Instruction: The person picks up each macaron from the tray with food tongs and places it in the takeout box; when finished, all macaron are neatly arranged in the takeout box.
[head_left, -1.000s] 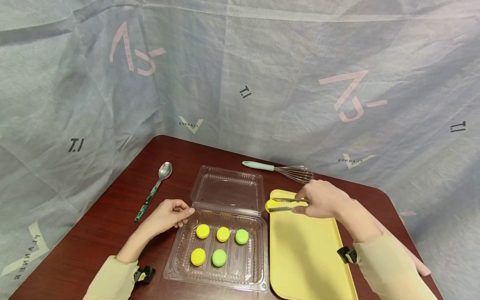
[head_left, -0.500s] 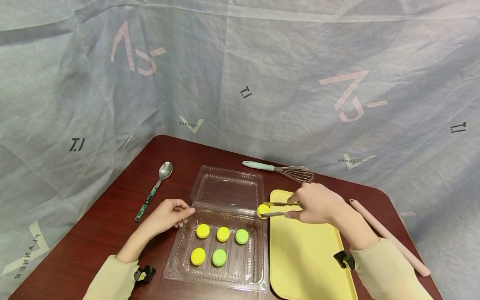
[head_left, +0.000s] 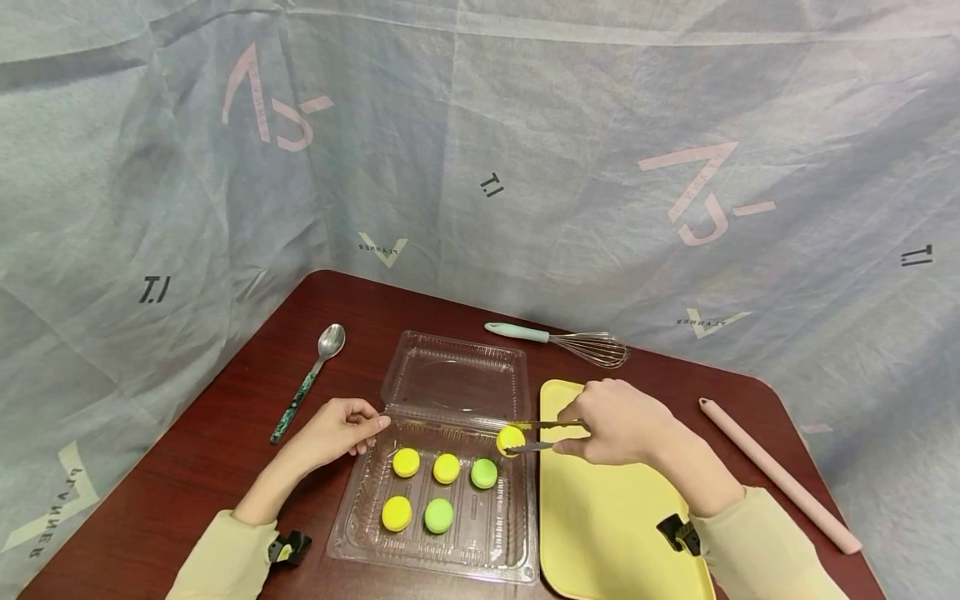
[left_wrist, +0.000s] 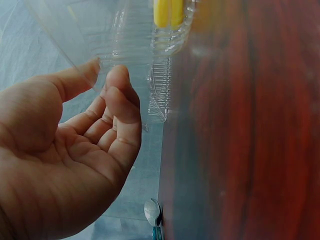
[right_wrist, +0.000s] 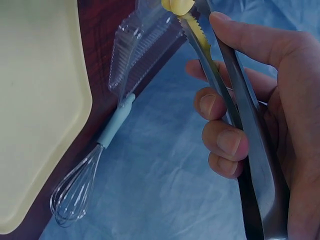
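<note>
My left hand [head_left: 341, 435] pinches the left rim of a hinged clear plastic container [head_left: 480, 521] between thumb and fingers, near its hinge. The lid [head_left: 453, 377] lies folded back. Inside the base sit three yellow macarons [head_left: 406, 462] and two green macarons [head_left: 483, 473]. With my right hand [head_left: 622, 423] I grip metal tongs [right_wrist: 257, 145], thumb on one arm and fingers curled round the other. Between the serrated tips is another yellow macaron [head_left: 511, 441], which overlaps the container's back right corner in the head view. My right hand itself is over the yellow tray [head_left: 611, 508].
Right against the container's right side lies the tray. A whisk [head_left: 558, 337] with a pale green handle lies behind them. Far left is a spoon [head_left: 307, 383]; a pink rolling pin [head_left: 780, 475] lies on the right. Grey cloth [head_left: 480, 167] hangs behind the table.
My right hand has carried the yellow macaron in the tongs leftward and nearer, from the tray's back left corner to over the container. The left hand has stayed at the rim.
</note>
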